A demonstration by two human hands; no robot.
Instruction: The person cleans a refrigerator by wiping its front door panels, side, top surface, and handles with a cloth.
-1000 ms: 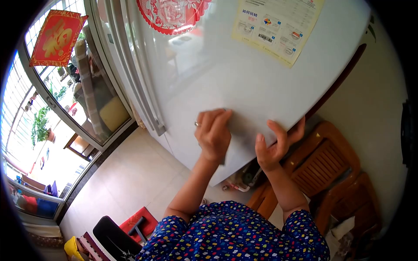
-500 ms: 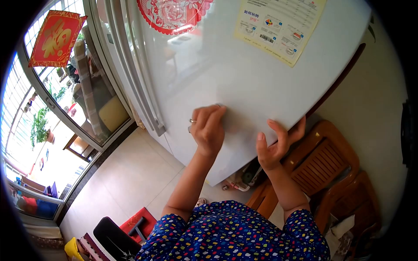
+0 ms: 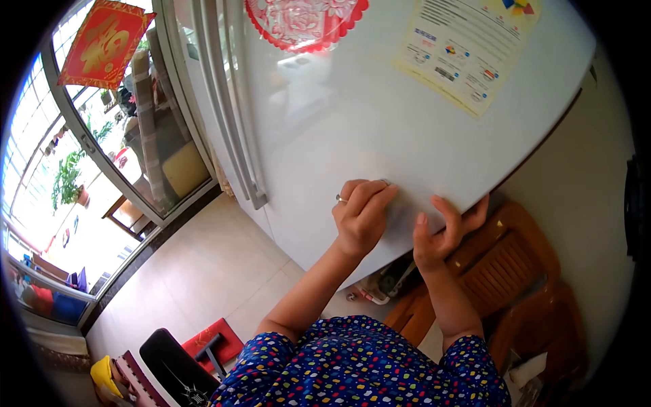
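Note:
My left hand (image 3: 361,214) is closed, its curled fingertips against the smooth white door (image 3: 325,142) of what looks like a refrigerator. Whatever is in those fingers, if anything, is hidden. It wears a ring. Close beside it on the right, my right hand (image 3: 444,234) has bent fingers held apart at the door's lower right edge. Nothing shows in its grasp. A round red-and-white decoration (image 3: 305,20) and a yellow-edged printed sheet (image 3: 464,57) are on the door above the hands.
A long vertical handle (image 3: 234,115) runs along the door's left side. Wooden chairs (image 3: 505,254) stand near my right arm. At lower left are a black object (image 3: 169,366) and a red one (image 3: 213,339). A glass sliding door (image 3: 112,159) is on the left.
The view has shifted, so the door appears further right. My left hand has moved right, closer to my right hand, still closed. My right hand stays by the edge.

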